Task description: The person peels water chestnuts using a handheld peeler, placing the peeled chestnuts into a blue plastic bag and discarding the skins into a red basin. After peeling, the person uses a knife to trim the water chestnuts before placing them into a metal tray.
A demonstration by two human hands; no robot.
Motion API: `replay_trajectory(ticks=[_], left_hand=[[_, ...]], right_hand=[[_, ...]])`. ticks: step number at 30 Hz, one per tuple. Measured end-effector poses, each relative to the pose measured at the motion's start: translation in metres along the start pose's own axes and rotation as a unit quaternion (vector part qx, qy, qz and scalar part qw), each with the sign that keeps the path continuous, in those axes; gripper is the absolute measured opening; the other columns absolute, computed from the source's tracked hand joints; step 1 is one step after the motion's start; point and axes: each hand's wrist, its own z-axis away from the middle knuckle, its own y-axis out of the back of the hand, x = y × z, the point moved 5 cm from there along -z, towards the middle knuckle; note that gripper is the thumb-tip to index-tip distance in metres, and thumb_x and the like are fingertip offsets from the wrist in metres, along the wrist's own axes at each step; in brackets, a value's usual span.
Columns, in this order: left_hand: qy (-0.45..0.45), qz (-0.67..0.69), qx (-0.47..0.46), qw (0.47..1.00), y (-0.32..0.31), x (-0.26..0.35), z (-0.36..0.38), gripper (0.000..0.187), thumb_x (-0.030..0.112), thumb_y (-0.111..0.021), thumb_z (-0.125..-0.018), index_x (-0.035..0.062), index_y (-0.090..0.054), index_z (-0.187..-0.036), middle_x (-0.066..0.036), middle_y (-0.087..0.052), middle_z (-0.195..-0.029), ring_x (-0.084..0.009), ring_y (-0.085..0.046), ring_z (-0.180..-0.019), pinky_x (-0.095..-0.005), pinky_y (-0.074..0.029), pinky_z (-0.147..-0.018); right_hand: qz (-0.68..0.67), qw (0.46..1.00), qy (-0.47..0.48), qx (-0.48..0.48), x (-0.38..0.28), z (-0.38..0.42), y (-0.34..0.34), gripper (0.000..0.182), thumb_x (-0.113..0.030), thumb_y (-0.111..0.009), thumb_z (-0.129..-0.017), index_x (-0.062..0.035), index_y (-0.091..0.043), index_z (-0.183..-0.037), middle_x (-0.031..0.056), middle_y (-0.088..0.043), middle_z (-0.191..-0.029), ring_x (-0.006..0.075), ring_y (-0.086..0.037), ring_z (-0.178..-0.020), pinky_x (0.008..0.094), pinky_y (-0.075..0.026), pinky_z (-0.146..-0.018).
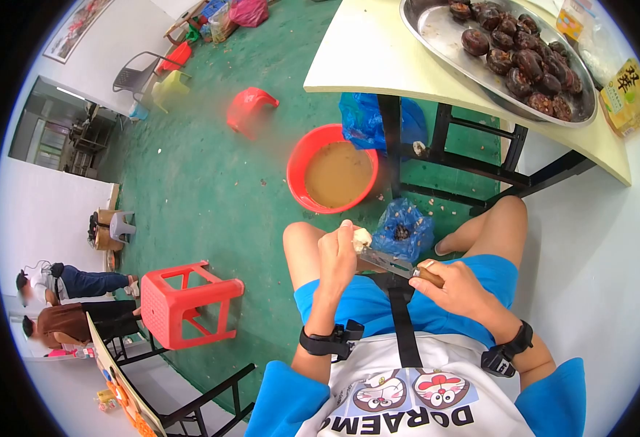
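Observation:
My left hand point(337, 256) is closed around a pale, peeled water chestnut point(361, 239), which shows at the fingertips. In my right hand point(452, 285) is the wooden handle of a peeling knife point(388, 261). Its wide metal blade has a slot and points left, its tip beside the water chestnut; whether they touch is hard to tell. Just beyond the knife, a blue plastic bag point(406, 227) on the floor holds dark scraps. Dark brown unpeeled water chestnuts point(527, 64) are heaped in a round metal tray point(436, 45) at the upper right.
The tray stands on a pale table point(349, 54) with black legs. A red basin point(296, 175) of murky water sits on the green floor, near another blue bag point(364, 120). Red stools point(167, 309) stand at left. Two people point(80, 284) are at the far left.

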Motion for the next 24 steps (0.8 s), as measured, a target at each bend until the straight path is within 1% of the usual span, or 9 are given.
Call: replay_trajectory(ticks=[7, 11, 13, 14, 16, 17, 19, 22, 24], left_hand=[[-0.02, -0.036, -0.014, 0.999, -0.003, -0.004, 0.0, 0.042, 0.023, -0.033, -0.086, -0.0067, -0.06, -0.072, -0.017, -0.057, -0.059, -0.0233, -0.055, -0.054, -0.0336, -0.042, -0.055], [-0.008, -0.039, -0.011, 0.999, -0.005, -0.004, -0.001, 0.042, 0.023, -0.033, -0.086, -0.006, -0.06, -0.071, -0.015, -0.058, -0.057, -0.0204, -0.054, -0.052, -0.0323, -0.042, -0.053], [0.08, 0.074, 0.001, 0.994, -0.008, -0.011, 0.001, 0.043, 0.024, -0.033, -0.086, -0.006, -0.06, -0.069, -0.012, -0.057, -0.055, -0.0165, -0.053, -0.051, -0.0309, -0.041, -0.051], [0.079, 0.074, 0.001, 0.994, -0.01, -0.012, 0.0, 0.043, 0.024, -0.033, -0.086, -0.006, -0.06, -0.069, -0.012, -0.057, -0.055, -0.0165, -0.053, -0.051, -0.0309, -0.041, -0.051], [0.074, 0.076, 0.013, 0.994, -0.011, -0.015, -0.001, 0.043, 0.024, -0.031, -0.088, -0.0023, -0.058, -0.069, -0.006, -0.054, -0.055, -0.0104, -0.045, -0.041, -0.0231, -0.036, -0.039], [0.075, 0.077, 0.014, 0.994, -0.011, -0.011, 0.0, 0.043, 0.024, -0.031, -0.088, -0.0023, -0.058, -0.069, -0.006, -0.054, -0.055, -0.0104, -0.045, -0.041, -0.0231, -0.036, -0.039], [0.153, 0.09, 0.016, 0.984, -0.009, -0.008, 0.003, 0.044, 0.027, -0.031, -0.089, -0.001, -0.059, -0.07, 0.0, -0.045, -0.047, -0.0049, -0.034, -0.034, -0.0207, -0.025, -0.031], [0.108, 0.107, 0.04, 0.988, -0.01, -0.006, 0.002, 0.046, 0.029, -0.031, -0.089, 0.0008, -0.058, -0.066, 0.004, -0.036, -0.042, -0.0025, -0.025, -0.031, -0.0195, -0.016, -0.028], [0.117, 0.109, 0.018, 0.987, -0.011, -0.005, 0.003, 0.045, 0.031, -0.031, -0.089, 0.0007, -0.058, -0.07, 0.003, -0.037, -0.044, -0.0035, -0.027, -0.032, -0.0198, -0.018, -0.029]], right_hand=[[-0.039, 0.999, -0.028, -0.011, 0.007, 0.001, -0.003, 0.029, -0.031, -0.057, -0.077, -0.0031, -0.056, -0.083, 0.0147, -0.058, -0.062, 0.0306, -0.057, -0.055, 0.0362, -0.043, -0.048], [0.038, 0.998, 0.026, 0.046, 0.015, 0.003, -0.014, 0.03, -0.03, -0.057, -0.078, -0.0024, -0.054, -0.087, 0.0134, -0.058, -0.061, 0.0288, -0.057, -0.055, 0.0346, -0.043, -0.046], [0.083, 0.992, 0.051, 0.083, 0.016, 0.004, -0.018, 0.03, -0.029, -0.058, -0.078, -0.0019, -0.053, -0.088, 0.0133, -0.058, -0.062, 0.0283, -0.058, -0.055, 0.034, -0.043, -0.045], [0.08, 0.99, 0.068, 0.098, 0.016, 0.004, -0.019, 0.029, -0.027, -0.058, -0.078, -0.0015, -0.052, -0.089, 0.0137, -0.058, -0.063, 0.0285, -0.058, -0.055, 0.0336, -0.043, -0.044], [0.077, 0.987, 0.086, 0.113, 0.015, 0.004, -0.023, 0.028, -0.025, -0.058, -0.078, -0.001, -0.051, -0.09, 0.014, -0.058, -0.064, 0.0287, -0.058, -0.055, 0.0333, -0.043, -0.044], [0.036, 0.988, 0.06, 0.14, 0.018, 0.004, -0.023, 0.027, -0.024, -0.058, -0.078, -0.0007, -0.051, -0.09, 0.0146, -0.058, -0.064, 0.0293, -0.058, -0.055, 0.0336, -0.043, -0.044], [-0.005, 0.986, 0.034, 0.165, 0.022, 0.003, -0.019, 0.026, -0.022, -0.059, -0.078, -0.0004, -0.052, -0.09, 0.0151, -0.058, -0.065, 0.03, -0.057, -0.055, 0.0338, -0.043, -0.045], [-0.089, 0.983, -0.013, 0.162, 0.025, -0.001, -0.011, 0.025, -0.022, -0.057, -0.08, 0.001, -0.053, -0.088, 0.0162, -0.057, -0.065, 0.0298, -0.057, -0.055, 0.0318, -0.043, -0.048], [-0.098, 0.983, -0.022, 0.154, 0.02, -0.003, -0.008, 0.025, -0.023, -0.057, -0.079, 0.001, -0.053, -0.088, 0.015, -0.057, -0.065, 0.0266, -0.057, -0.055, 0.0311, -0.043, -0.049]])
